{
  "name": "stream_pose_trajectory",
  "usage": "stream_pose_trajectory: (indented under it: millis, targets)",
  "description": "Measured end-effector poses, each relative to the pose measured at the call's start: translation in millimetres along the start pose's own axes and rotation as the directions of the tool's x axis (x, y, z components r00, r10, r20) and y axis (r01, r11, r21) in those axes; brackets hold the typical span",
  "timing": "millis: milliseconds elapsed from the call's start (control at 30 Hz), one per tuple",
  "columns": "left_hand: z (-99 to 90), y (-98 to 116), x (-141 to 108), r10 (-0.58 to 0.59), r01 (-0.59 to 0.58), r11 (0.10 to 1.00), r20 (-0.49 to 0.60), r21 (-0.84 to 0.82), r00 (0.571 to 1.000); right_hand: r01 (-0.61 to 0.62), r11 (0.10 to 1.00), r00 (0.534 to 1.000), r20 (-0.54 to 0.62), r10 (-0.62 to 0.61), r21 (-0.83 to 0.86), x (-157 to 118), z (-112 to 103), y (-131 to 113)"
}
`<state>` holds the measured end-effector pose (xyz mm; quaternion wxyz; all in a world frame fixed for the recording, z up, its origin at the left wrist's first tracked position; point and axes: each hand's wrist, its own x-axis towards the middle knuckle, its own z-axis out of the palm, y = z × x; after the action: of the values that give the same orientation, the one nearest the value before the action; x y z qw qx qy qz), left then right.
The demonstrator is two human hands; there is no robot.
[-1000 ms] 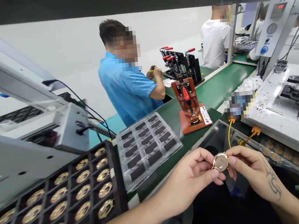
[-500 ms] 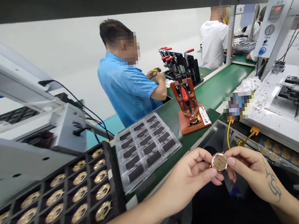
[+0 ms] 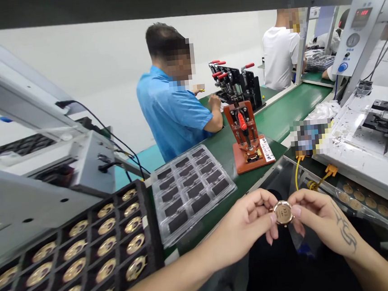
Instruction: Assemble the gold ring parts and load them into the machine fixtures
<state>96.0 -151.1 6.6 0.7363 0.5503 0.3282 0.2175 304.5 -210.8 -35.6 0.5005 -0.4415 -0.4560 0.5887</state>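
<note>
A round gold watch case (image 3: 283, 212), its engraved back turned up toward me, is held over my lap between both hands. My left hand (image 3: 253, 217) pinches its left edge with thumb and fingers. On the opposite edge, my right hand (image 3: 311, 210) grips it in the same way; a dark tattoo shows at that wrist. At the lower left stands a black divided tray (image 3: 150, 231) with many gold watch cases in its compartments. A clear plastic tray (image 3: 181, 196) with dark inserts lies beyond my left hand.
An orange-brown clamp fixture (image 3: 243, 134) with a red handle stands on the green bench (image 3: 283, 115). Black toggle clamps (image 3: 238, 85) stand behind it, beside a co-worker in a blue shirt (image 3: 174, 111). A white machine (image 3: 360, 149) is at right, and a grey machine arm (image 3: 24, 106) at left.
The watch case has turned in my fingers, so its engraving sits at another angle. The view has shifted slightly. The co-worker in blue has drawn their hands apart.
</note>
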Motion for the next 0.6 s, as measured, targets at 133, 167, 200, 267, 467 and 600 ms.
stream_pose_trajectory:
  millis: [133, 167, 200, 267, 467, 600]
  targets:
    - [-2.7, -7, 3, 0.06, -0.064, 0.995, -0.042, -0.083, 0.997, 0.031, 0.998, 0.999, -0.006, -0.031, 0.051, 7, 9, 9]
    - [-1.9, -12, 2, 0.088, -0.096, 0.986, -0.063, -0.134, 0.994, 0.052, 0.994, 0.999, -0.016, -0.051, 0.098, 8, 12, 16]
    - [-0.5, -17, 1, 0.114, -0.127, 0.976, -0.082, -0.179, 0.99, 0.069, 0.987, 0.997, -0.025, -0.066, 0.142, 8, 14, 23]
    - [3.0, -30, -4, 0.147, -0.173, 0.957, -0.124, -0.235, 0.981, 0.083, 0.979, 0.996, -0.036, -0.077, 0.184, 6, 19, 41]
    - [-18.2, -51, -48, 0.161, -0.204, 0.972, -0.312, -0.113, 0.936, 0.019, 0.996, 0.992, 0.124, -0.008, -0.091, 9, 18, 87]
    - [-70.5, -56, -135, 0.242, -0.023, 0.938, -0.602, 0.347, 0.761, -0.022, 0.962, 0.977, 0.198, 0.078, -0.271, 17, 3, 114]
